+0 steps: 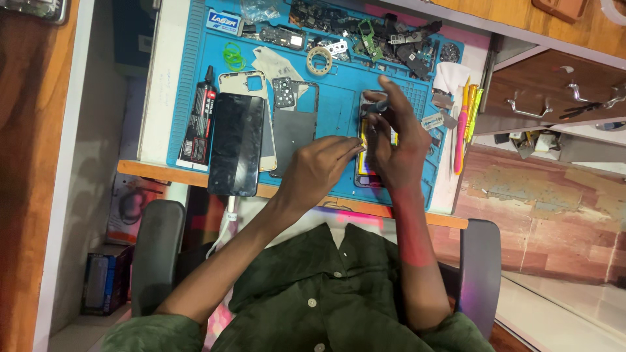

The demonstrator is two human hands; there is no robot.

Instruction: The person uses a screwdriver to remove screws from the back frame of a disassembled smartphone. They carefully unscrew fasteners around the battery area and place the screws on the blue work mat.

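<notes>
Mostly hidden opened phone [366,171], under left hand [319,168], right hand [391,146]

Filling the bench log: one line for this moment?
left hand: steadies opened phone | right hand: small part pinched above it | blue mat

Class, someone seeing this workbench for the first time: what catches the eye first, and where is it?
The bright blue mat fills the bench. At its right, both hands, left hand and right hand, meet over an opened phone. A black screen panel lies at the left.
</notes>
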